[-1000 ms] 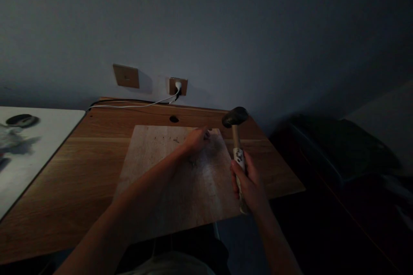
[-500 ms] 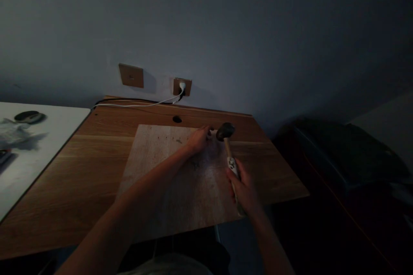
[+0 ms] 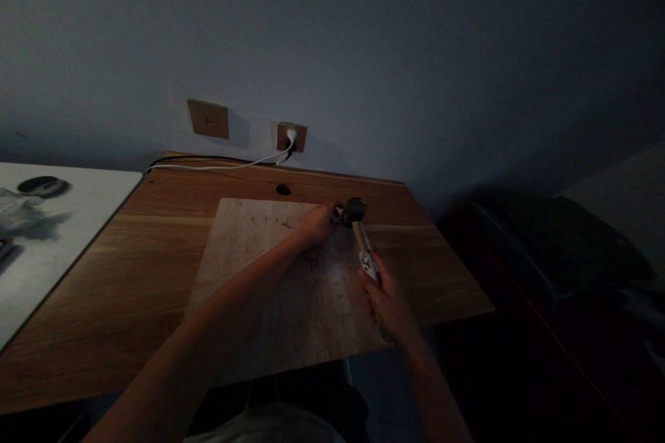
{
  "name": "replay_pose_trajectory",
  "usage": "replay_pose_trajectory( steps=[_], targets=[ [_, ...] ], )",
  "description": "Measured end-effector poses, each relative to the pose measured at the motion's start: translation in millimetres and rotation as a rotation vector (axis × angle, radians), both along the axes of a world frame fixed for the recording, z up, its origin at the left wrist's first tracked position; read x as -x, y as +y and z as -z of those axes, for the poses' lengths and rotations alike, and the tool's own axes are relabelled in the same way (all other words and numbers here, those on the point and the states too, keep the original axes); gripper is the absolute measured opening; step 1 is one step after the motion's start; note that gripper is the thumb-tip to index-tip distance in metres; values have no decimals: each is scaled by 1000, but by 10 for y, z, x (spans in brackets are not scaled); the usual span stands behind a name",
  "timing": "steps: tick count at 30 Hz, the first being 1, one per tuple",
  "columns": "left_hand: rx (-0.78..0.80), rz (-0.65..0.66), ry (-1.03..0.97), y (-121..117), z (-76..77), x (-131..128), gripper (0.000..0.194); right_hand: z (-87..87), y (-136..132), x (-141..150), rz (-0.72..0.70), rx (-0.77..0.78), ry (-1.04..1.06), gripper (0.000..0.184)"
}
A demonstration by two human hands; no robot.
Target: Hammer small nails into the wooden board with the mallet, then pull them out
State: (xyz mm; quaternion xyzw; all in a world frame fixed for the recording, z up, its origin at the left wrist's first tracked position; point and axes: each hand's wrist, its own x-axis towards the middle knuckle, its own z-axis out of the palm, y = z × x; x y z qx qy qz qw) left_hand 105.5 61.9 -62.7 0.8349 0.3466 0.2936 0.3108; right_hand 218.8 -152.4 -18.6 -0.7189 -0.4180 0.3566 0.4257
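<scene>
My right hand (image 3: 387,297) is wrapped around the handle of a hammer (image 3: 356,212) with a thick dark head and a pale, patterned patch on the grip. The head is right beside the fingertips of my left hand (image 3: 319,221). Those fingers are pinched together near the far right corner of a pale wooden board (image 3: 270,311); whatever they hold is too small and dark to make out. Small dark spots form a row along the board's far edge. A little heap of thin dark pieces (image 3: 313,261), perhaps nails, lies near my left wrist, and another few (image 3: 285,224) lie farther back.
The board rests on a brown wooden desk (image 3: 129,277) against a grey wall. A white table (image 3: 93,214) adjoins it on the left, with a roll of tape (image 3: 44,186) and crumpled plastic (image 3: 18,214). Cables (image 3: 208,167) run along the back to a socket (image 3: 291,137).
The hammer head has come left and slightly down, closer to my left fingertips. My left hand keeps its place on the board. The view has shifted slightly.
</scene>
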Motion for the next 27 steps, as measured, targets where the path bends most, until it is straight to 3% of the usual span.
replay_pose_trajectory(
  steps=[3,11,16,20,27],
  targets=[
    [-1,-6,7,4,2,-5,47,22,-6,-51,3,29,-11,68],
    [12,20,9,37,55,-11,48,-128,-28,44,58,-30,68,70],
    [5,18,12,18,36,-3,48,-7,1,61,8,11,-19,69],
    [0,17,26,15,29,-6,49,36,-17,41,26,7,35,69],
    [0,29,33,44,67,-13,46,-88,-46,65,58,-45,66,68]
  ],
)
